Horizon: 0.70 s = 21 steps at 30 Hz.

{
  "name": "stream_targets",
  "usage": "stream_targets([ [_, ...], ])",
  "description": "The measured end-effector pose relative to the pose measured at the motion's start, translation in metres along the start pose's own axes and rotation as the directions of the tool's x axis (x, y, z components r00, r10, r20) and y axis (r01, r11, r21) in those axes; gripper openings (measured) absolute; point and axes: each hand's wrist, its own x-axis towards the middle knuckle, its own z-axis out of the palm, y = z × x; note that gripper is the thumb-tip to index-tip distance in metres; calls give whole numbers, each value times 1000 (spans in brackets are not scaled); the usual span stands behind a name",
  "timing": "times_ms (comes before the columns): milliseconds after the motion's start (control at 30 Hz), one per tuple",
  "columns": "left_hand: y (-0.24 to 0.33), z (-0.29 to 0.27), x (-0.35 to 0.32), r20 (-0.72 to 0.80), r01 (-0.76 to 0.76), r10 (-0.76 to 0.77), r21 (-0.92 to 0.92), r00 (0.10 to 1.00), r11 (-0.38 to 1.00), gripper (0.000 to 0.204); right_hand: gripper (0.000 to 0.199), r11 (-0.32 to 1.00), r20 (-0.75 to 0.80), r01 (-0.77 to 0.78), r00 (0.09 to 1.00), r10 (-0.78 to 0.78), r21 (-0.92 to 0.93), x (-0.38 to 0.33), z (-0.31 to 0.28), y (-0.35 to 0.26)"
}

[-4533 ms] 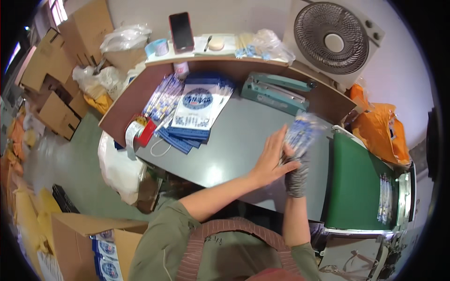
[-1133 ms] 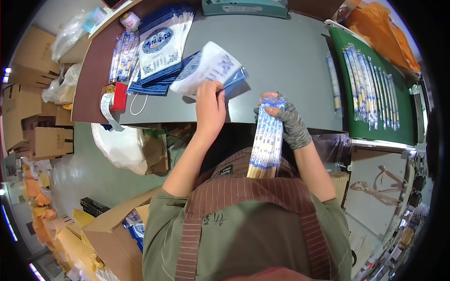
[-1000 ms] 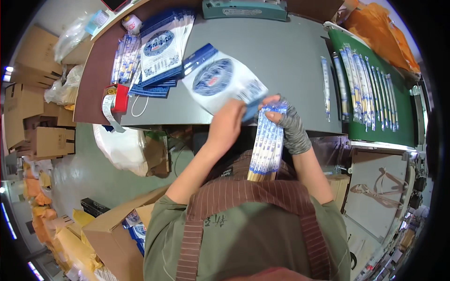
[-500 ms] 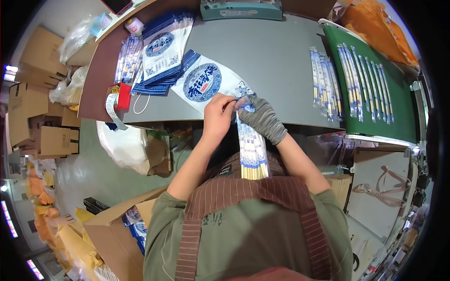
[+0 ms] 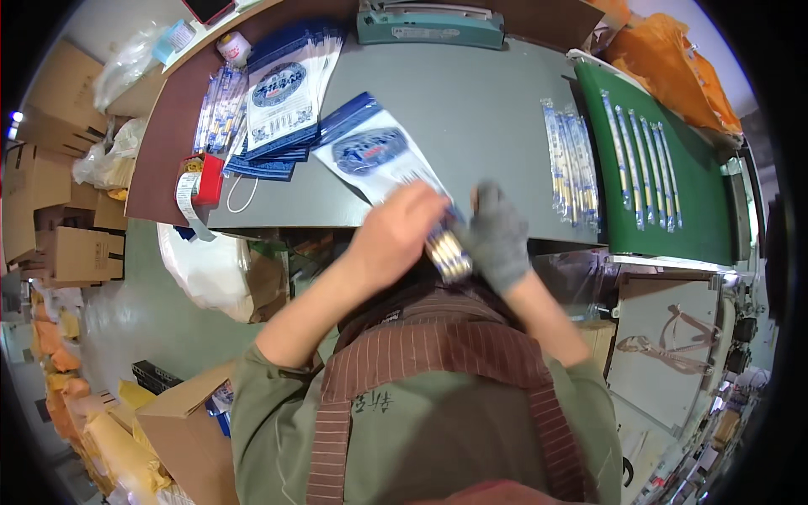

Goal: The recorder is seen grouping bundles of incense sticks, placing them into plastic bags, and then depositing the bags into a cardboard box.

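My bare left hand [image 5: 402, 229] is closed around a bundle of chopsticks in clear and blue-printed wrappers [image 5: 449, 256], which slants down toward me at the table's front edge. Pale stick ends show at its lower end; my fingers hide much of the rest. My right hand [image 5: 501, 234], in a grey glove with bare fingertips, is upright just right of the bundle. Motion blurs its fingers, and I cannot tell whether it touches the wrappers. Beyond my left hand lies a blue and white printed bag [image 5: 370, 151], its near end partly behind that hand.
A stack of similar bags [image 5: 282, 93] lies at the back left beside more wrapped chopsticks [image 5: 220, 109] and a red tape dispenser [image 5: 202, 181]. Wrapped chopsticks [image 5: 572, 164] lie on the right, others on a green surface [image 5: 699, 185]. A teal sealing machine [image 5: 429, 25] stands at the back.
The bundle has tilted and come up, with less of its length showing. My left hand now covers its upper part. My right hand has shifted to its right side. Fewer chopsticks show on the green surface.
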Motion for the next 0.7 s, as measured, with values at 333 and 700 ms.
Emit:
stream_targets([
  [333,-32,-75,87,170,665,-655,-361,736,654,12,25,810,208,-80,977,-52,581,139,-82,-33],
  [700,-15,-153,170,169,442,-411,-233,896,866,22,22,843,71,60,991,-115,535,168,-152,-46],
])
